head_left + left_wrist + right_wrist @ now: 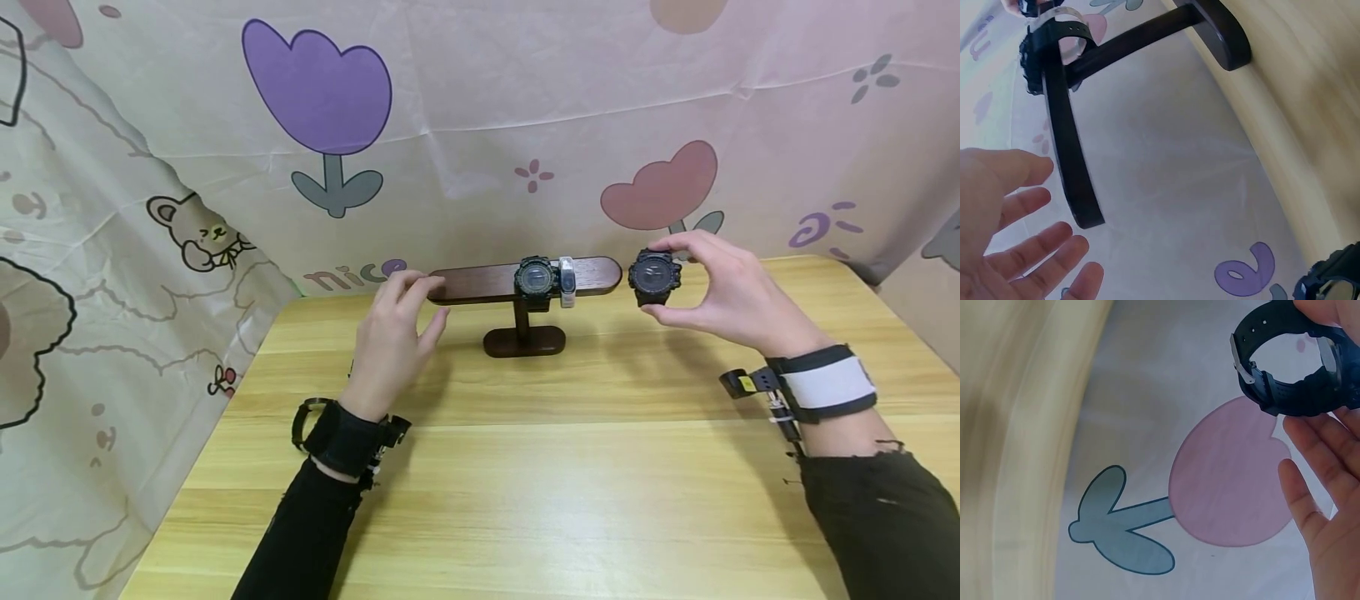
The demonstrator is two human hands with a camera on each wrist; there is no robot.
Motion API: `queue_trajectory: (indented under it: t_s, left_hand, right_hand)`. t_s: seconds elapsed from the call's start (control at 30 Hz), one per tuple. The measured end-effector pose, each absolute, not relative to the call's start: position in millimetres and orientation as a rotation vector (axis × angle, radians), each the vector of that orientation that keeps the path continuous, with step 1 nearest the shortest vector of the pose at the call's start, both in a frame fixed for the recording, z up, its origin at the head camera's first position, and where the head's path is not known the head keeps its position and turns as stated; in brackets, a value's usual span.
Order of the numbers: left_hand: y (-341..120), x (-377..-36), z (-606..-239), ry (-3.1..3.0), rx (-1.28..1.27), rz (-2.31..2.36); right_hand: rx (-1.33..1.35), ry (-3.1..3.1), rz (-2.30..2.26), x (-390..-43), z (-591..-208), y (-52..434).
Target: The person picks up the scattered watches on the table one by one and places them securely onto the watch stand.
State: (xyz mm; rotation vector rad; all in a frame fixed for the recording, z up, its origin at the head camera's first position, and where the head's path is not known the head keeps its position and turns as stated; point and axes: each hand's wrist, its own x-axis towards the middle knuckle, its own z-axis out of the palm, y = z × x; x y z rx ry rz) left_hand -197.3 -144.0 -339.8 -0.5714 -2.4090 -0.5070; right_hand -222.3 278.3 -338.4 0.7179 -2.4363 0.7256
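Note:
In the head view my right hand pinches a black wristwatch between thumb and fingers, dial facing me, just off the right end of a dark wooden watch stand. Its buckled strap forms a closed loop in the right wrist view. A black digital watch and a silvery, clear-looking watch sit side by side around the stand's bar, right of its post. At the bar's left end is my left hand, fingers loosely spread and holding nothing; in the left wrist view a gap shows between fingertips and bar.
Another dark watch is on the wooden table beside my left wrist, partly hidden by the wristband. A printed cloth with flowers hangs right behind the stand and along the left side.

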Motion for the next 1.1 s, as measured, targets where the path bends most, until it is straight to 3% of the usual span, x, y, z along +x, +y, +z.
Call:
queue_trajectory:
  t_s: [1.1]
  left_hand:
    - [-152.7, -207.1, -348.2, -2.438, -0.527, -0.549]
  right_hand:
    - [0.811, -2.467, 0.824, -243.3, -336.6, 237.7]
